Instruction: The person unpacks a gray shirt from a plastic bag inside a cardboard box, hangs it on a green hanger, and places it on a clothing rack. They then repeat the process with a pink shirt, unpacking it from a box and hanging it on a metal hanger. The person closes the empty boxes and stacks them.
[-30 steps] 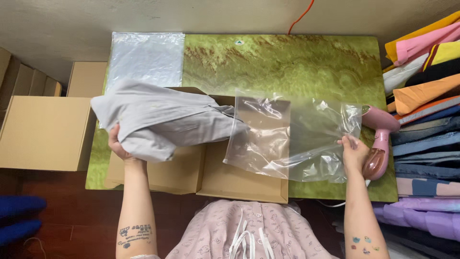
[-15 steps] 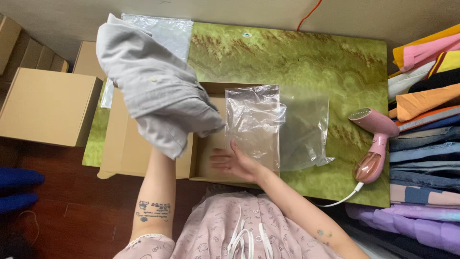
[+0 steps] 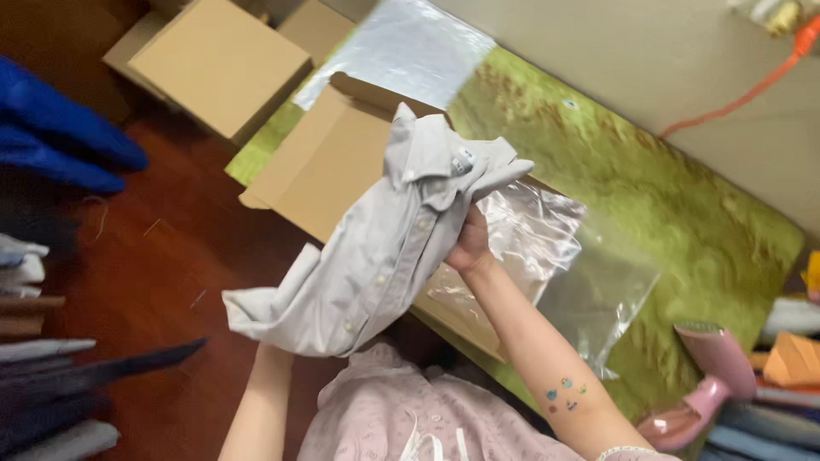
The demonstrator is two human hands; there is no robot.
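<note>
The grey shirt (image 3: 376, 256) hangs in the air above the near edge of the table (image 3: 683, 222), bunched and drooping toward the floor (image 3: 171, 282), its collar uppermost and its button placket running down the front. The right hand (image 3: 470, 243) grips it just below the collar, the fingers (image 3: 475, 224) closed into the cloth near the top of the shirt. The left hand is hidden behind the lower folds of the shirt; only the forearm shows rising to it, so whether its fingers are closed on the cloth cannot be told.

Just behind the right hand's fingers lies a clear plastic bag (image 3: 555, 256), flat and crinkled, partly on an opened cardboard box (image 3: 325, 162) and partly on the green mat (image 3: 649, 179) that covers the table. Beyond the box, farther from the fingers, a sheet of bubble wrap (image 3: 401, 51) rests at the table's far end. To the right of the fingers, well apart, a pink handheld steamer (image 3: 709, 376) lies on the mat beside stacked folded clothes (image 3: 786, 367). Closed cardboard boxes (image 3: 218, 64) sit off to the left, past the table.
</note>
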